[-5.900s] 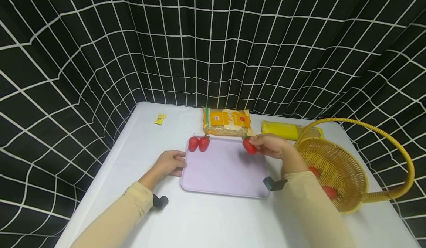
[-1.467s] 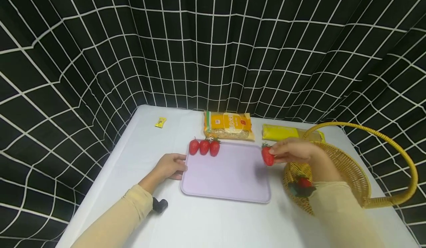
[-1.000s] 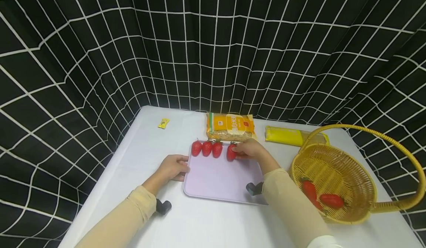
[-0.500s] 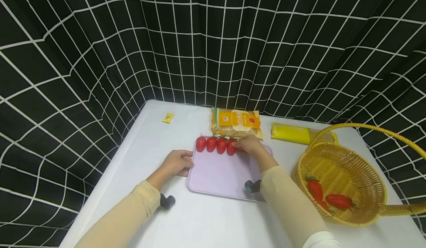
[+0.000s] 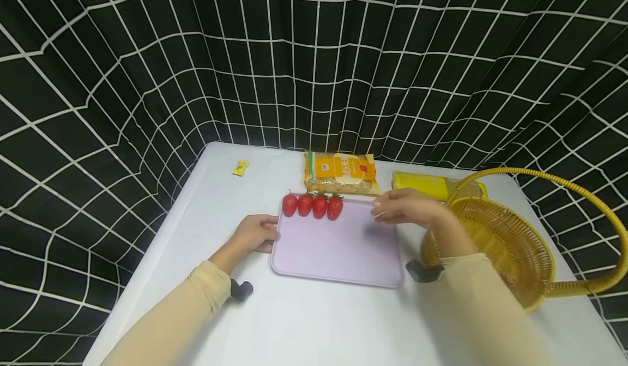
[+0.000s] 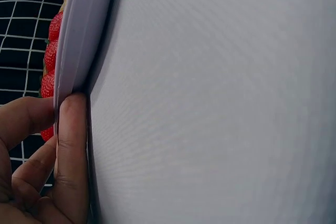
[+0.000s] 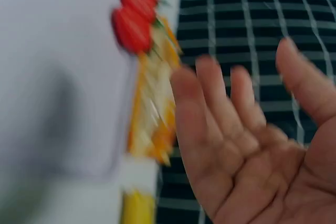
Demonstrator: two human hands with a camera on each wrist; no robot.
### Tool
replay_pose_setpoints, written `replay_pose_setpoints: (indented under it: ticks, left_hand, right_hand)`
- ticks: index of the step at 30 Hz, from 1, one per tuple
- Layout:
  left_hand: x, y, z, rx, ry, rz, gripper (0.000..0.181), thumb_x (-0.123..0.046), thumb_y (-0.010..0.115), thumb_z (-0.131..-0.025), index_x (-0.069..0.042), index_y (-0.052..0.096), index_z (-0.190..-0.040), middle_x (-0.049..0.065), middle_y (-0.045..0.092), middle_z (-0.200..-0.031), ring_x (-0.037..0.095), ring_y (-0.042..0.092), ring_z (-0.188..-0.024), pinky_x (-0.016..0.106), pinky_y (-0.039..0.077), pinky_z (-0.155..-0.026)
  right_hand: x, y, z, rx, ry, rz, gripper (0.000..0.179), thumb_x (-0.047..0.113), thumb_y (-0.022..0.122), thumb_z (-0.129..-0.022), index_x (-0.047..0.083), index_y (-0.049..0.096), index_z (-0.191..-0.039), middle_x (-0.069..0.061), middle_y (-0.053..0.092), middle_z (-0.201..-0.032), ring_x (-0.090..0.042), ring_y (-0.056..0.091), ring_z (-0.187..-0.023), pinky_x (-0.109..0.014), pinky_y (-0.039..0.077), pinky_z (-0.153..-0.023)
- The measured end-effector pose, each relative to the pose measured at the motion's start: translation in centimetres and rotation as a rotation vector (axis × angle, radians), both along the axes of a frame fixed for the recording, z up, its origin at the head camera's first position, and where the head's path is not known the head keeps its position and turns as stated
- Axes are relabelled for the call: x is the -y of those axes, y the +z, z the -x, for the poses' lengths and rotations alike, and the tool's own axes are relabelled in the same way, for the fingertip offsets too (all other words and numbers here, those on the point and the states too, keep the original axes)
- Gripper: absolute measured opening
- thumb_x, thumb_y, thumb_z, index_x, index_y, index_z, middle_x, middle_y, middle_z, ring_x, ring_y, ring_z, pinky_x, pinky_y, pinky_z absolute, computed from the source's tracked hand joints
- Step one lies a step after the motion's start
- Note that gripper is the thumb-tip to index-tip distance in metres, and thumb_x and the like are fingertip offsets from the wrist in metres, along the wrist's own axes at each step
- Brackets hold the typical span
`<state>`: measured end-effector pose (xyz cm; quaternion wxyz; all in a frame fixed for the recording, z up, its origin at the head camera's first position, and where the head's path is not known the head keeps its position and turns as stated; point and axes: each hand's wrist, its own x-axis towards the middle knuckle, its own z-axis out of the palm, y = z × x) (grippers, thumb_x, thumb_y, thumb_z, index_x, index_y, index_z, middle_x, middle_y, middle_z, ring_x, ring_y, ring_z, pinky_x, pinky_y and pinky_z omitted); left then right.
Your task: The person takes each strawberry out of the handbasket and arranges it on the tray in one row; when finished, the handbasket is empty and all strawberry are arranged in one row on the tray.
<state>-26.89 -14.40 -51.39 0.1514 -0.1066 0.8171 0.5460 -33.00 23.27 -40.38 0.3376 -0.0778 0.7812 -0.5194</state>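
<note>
My left hand pinches the left edge of a pale lilac tray; in the left wrist view its thumb and fingers lie on either side of the rim. Along the tray's far edge, starting from the left corner, several red strawberries stand side by side with their stems pointing away. My right hand is over the tray's far right corner. Nothing is in it, and the right wrist view shows its fingers spread and loosely bent, apart from the strawberries.
A yellow wicker basket with a tall handle stands at the right, its contents mostly hidden behind my right forearm. Behind the tray lie an orange food bag and a yellow packet. A small yellow wrapped sweet lies far left.
My right hand has brought strawberries from the basket to the row, let go of the last one at its right end, and moved off rightward. My left hand has kept its hold on the tray.
</note>
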Motion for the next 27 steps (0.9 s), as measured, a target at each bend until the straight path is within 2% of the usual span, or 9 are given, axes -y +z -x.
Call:
replay_pose_setpoints:
  ticks: [3, 5, 10, 14, 15, 17, 22, 26, 27]
  left_hand:
    - [-0.1, 0.1, 0.2, 0.000, -0.008, -0.009, 0.052, -0.005, 0.074, -0.082, -0.007, 0.060, -0.132, 0.010, 0.066, -0.105, 0.020, 0.069, -0.081, 0.030, 0.063, -0.062]
    - [0.0, 0.0, 0.3, 0.009, -0.012, -0.012, 0.053, -0.005, 0.074, -0.082, -0.007, 0.060, -0.133, 0.010, 0.066, -0.105, 0.020, 0.069, -0.081, 0.031, 0.063, -0.062]
    - [0.2, -0.3, 0.3, 0.027, -0.011, -0.015, 0.053, -0.005, 0.074, -0.082, -0.007, 0.060, -0.133, 0.010, 0.065, -0.104, 0.020, 0.069, -0.081, 0.031, 0.063, -0.063]
    - [0.4, -0.2, 0.5, 0.017, -0.005, -0.005, 0.053, -0.005, 0.075, -0.081, -0.008, 0.060, -0.132, 0.011, 0.065, -0.104, 0.021, 0.069, -0.081, 0.031, 0.063, -0.063]
    - [0.5, -0.1, 0.5, 0.014, -0.003, -0.001, 0.053, -0.005, 0.075, -0.081, -0.008, 0.060, -0.132, 0.010, 0.065, -0.104, 0.020, 0.069, -0.081, 0.031, 0.063, -0.063]
    - [0.6, -0.1, 0.5, 0.012, 0.000, 0.000, 0.053, -0.005, 0.075, -0.081, -0.008, 0.060, -0.132, 0.010, 0.065, -0.104, 0.020, 0.069, -0.081, 0.031, 0.063, -0.063]
    - [0.6, -0.2, 0.6, 0.016, 0.001, -0.016, 0.054, -0.004, 0.074, -0.082, -0.007, 0.059, -0.133, 0.010, 0.065, -0.105, 0.020, 0.069, -0.081, 0.031, 0.063, -0.064]
    - [0.4, -0.4, 0.6, 0.024, 0.006, -0.032, 0.054, -0.003, 0.074, -0.082, -0.006, 0.059, -0.133, 0.011, 0.066, -0.105, 0.020, 0.069, -0.080, 0.032, 0.063, -0.064]
    - [0.3, -0.4, 0.5, 0.026, 0.007, -0.031, 0.054, -0.003, 0.075, -0.082, -0.006, 0.059, -0.133, 0.011, 0.066, -0.105, 0.020, 0.069, -0.079, 0.032, 0.063, -0.063]
  right_hand:
    - [-4.5, 1.6, -0.9, 0.019, 0.089, 0.046, 0.050, 0.022, 0.053, -0.102, -0.010, 0.041, -0.138, -0.024, 0.054, -0.134, -0.037, 0.054, -0.122, -0.044, 0.046, -0.105]
    - [-7.9, 1.9, -1.4, 0.030, 0.157, 0.121, 0.048, 0.016, 0.045, -0.105, -0.012, 0.034, -0.142, -0.024, 0.052, -0.137, -0.040, 0.051, -0.125, -0.042, 0.045, -0.106]
    - [-16.1, 0.7, -1.9, 0.143, 0.304, 0.377, 0.043, 0.004, 0.020, -0.106, -0.011, 0.030, -0.146, -0.026, 0.043, -0.144, -0.040, 0.042, -0.132, -0.038, 0.040, -0.110]
    - [-20.5, -0.7, -2.2, 0.322, 0.270, 0.444, 0.049, 0.005, 0.013, -0.107, -0.003, 0.044, -0.144, -0.019, 0.048, -0.144, -0.032, 0.042, -0.134, -0.038, 0.035, -0.113]
    - [-21.1, -1.0, -2.3, 0.357, 0.245, 0.428, 0.049, 0.005, 0.013, -0.107, -0.001, 0.046, -0.143, -0.018, 0.048, -0.144, -0.031, 0.042, -0.134, -0.039, 0.033, -0.114]
    - [-21.9, -1.3, -2.9, 0.388, 0.119, 0.302, 0.043, 0.011, 0.024, -0.108, 0.001, 0.053, -0.139, -0.017, 0.052, -0.140, -0.030, 0.047, -0.131, -0.040, 0.037, -0.112]
    - [-21.4, -1.5, -4.5, 0.352, -0.164, -0.014, 0.035, 0.023, 0.054, -0.102, 0.000, 0.064, -0.126, -0.020, 0.061, -0.127, -0.035, 0.058, -0.118, -0.046, 0.049, -0.102]
    - [-20.3, -2.1, -4.8, 0.297, -0.184, -0.153, 0.032, 0.023, 0.064, -0.095, 0.000, 0.069, -0.116, -0.020, 0.068, -0.115, -0.035, 0.065, -0.107, -0.045, 0.054, -0.095]
    - [-20.1, -2.4, -4.7, 0.283, -0.161, -0.178, 0.030, 0.022, 0.065, -0.094, -0.001, 0.070, -0.113, -0.019, 0.069, -0.110, -0.033, 0.067, -0.103, -0.044, 0.056, -0.092]
